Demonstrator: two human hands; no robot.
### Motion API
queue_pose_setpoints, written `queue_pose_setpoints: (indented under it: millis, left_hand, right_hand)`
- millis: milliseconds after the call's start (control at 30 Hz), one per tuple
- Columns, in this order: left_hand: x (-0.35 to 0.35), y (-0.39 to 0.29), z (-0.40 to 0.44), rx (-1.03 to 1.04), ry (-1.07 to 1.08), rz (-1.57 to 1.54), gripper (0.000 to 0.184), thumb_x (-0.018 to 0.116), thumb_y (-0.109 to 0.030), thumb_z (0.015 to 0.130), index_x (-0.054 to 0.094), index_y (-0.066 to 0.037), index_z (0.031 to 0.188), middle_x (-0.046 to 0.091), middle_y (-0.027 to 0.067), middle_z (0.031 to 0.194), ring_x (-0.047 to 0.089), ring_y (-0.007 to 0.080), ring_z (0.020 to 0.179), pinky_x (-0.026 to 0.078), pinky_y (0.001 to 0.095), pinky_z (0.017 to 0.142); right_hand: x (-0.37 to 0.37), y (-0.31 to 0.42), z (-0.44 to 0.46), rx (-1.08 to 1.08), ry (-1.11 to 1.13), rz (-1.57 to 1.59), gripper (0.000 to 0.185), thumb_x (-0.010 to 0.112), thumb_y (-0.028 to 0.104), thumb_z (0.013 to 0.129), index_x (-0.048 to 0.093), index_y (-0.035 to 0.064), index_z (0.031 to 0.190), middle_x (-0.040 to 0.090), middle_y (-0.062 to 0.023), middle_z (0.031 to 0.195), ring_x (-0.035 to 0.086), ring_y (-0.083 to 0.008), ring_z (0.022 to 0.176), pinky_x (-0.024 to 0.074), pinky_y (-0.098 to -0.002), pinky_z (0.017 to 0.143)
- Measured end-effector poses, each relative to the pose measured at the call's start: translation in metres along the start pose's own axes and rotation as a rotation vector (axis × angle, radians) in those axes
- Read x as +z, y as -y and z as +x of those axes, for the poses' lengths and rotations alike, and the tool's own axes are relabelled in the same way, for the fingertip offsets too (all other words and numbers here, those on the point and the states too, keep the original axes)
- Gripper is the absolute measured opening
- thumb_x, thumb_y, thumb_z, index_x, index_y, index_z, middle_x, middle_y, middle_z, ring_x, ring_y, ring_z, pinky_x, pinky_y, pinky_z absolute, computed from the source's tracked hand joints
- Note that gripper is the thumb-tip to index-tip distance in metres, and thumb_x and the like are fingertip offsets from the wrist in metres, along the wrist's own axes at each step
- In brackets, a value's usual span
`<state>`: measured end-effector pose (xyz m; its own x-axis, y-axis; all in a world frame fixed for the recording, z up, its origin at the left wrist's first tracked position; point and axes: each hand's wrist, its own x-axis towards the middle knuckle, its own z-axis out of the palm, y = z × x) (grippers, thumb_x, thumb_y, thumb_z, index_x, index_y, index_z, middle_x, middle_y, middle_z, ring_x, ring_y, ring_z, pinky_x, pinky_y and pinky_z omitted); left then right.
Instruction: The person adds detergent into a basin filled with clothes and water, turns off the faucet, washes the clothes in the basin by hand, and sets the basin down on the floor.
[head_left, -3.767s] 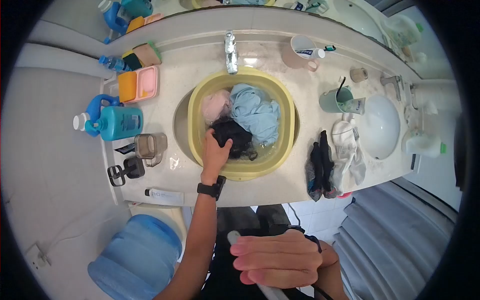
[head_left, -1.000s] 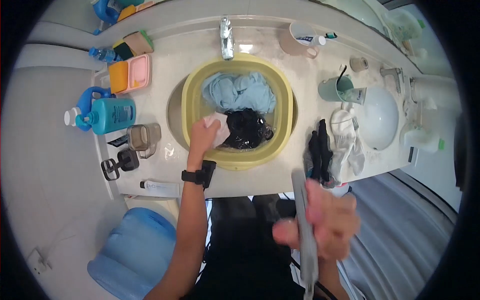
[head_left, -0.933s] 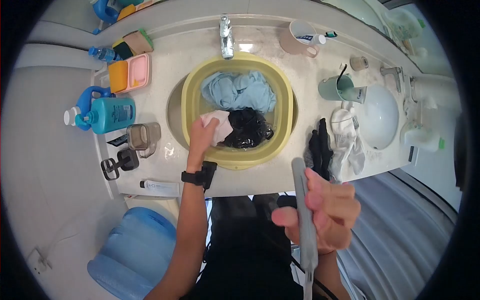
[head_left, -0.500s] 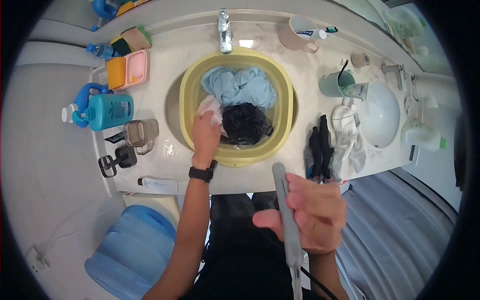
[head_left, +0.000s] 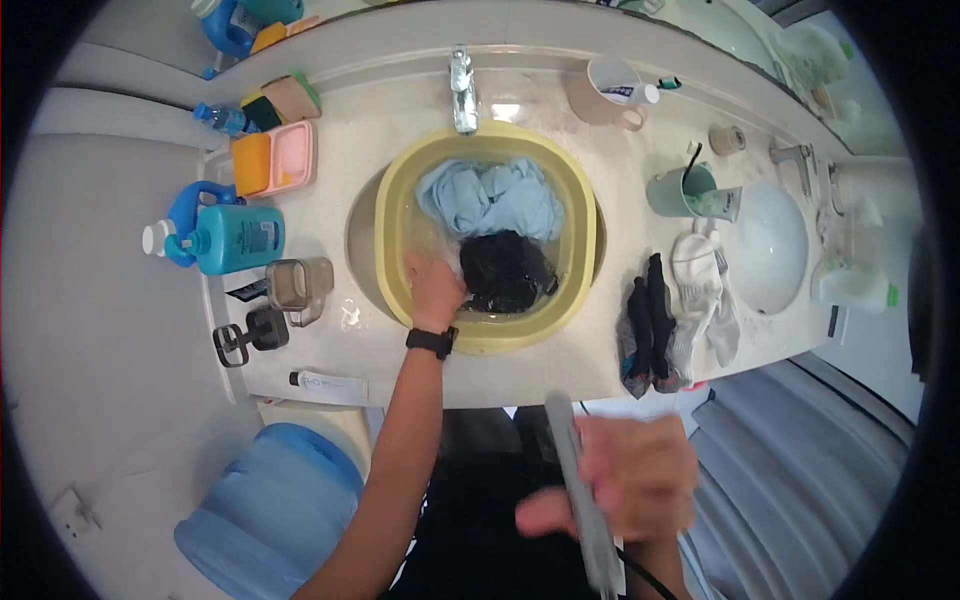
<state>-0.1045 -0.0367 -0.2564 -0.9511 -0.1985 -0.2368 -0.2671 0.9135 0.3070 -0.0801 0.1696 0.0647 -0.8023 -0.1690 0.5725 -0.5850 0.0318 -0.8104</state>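
My left hand (head_left: 436, 292), with a black watch on its wrist, reaches into a yellow basin (head_left: 388, 200) of water. Its fingers curl down on a pale, whitish cloth (head_left: 443, 243), mostly hidden under water and hand. Right beside it lies a bunched black cloth (head_left: 508, 272), and behind that a light blue cloth (head_left: 490, 200). My right hand (head_left: 637, 470), smeared by motion, is raised close to the camera in front of the counter. A long grey stick-like object (head_left: 580, 480) is in its grip, the thumb sticking out to the left; its exact kind is unclear.
Above the basin stands a faucet (head_left: 463, 90). Bottles (head_left: 240, 238), a pink soap dish (head_left: 292, 155) and a toothpaste-like tube (head_left: 330, 386) lie left. To the right are dark socks (head_left: 645, 320), white socks (head_left: 700, 290), cups (head_left: 675, 192) and a small sink (head_left: 770, 245).
My left hand has pushed lower into the basin, and the whitish cloth is now mostly out of sight. My right hand has dropped a little, bringing the grey object with it. The view has shifted slightly.
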Motion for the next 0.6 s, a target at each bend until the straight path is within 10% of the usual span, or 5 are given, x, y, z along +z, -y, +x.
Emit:
queue_pose_setpoints:
  millis: [233,333,433,600]
  left_hand:
    - [-0.04,-0.005,0.009,-0.401,0.206,-0.785,0.029,0.068,-0.017,0.084,0.068,0.002,0.106,0.069,0.0212,0.098,0.068,0.0405,0.094,0.053,0.0473,0.084]
    - [-0.031,0.015,0.005,-0.553,0.243,-1.26,0.031,0.062,-0.007,0.083,0.065,-0.001,0.113,0.065,0.0254,0.111,0.066,0.0381,0.103,0.051,0.0437,0.087]
    - [-0.022,0.011,-0.006,-0.162,-0.239,-0.785,0.04,0.062,-0.001,0.081,0.062,-0.003,0.121,0.059,0.027,0.117,0.061,0.038,0.109,0.049,0.0421,0.091]
    - [-0.049,-0.01,-0.011,-0.107,-0.075,-0.215,0.06,0.07,0.0,0.076,0.054,-0.008,0.133,0.054,0.025,0.114,0.054,0.0436,0.113,0.047,0.045,0.096]
  right_hand:
    - [0.016,0.005,0.01,0.078,-0.002,0.112,0.046,0.101,0.014,0.054,0.067,0.0034,0.083,0.071,-0.0095,0.089,0.073,-0.0244,0.079,0.0654,-0.0354,0.073]
    - [0.018,0.007,0.008,0.033,-0.024,0.179,0.045,0.101,0.015,0.054,0.067,0.0034,0.082,0.071,-0.0093,0.088,0.072,-0.0245,0.08,0.0654,-0.0332,0.069]
    - [0.009,0.0,0.01,0.073,0.082,0.083,0.047,0.101,0.014,0.054,0.064,0.0043,0.082,0.07,-0.0088,0.092,0.071,-0.0241,0.08,0.0657,-0.0345,0.068]
    - [0.013,0.007,0.005,0.113,0.072,0.069,0.061,0.102,0.02,0.052,0.063,0.0113,0.098,0.066,-0.0038,0.096,0.068,-0.0207,0.084,0.0654,-0.0357,0.074]
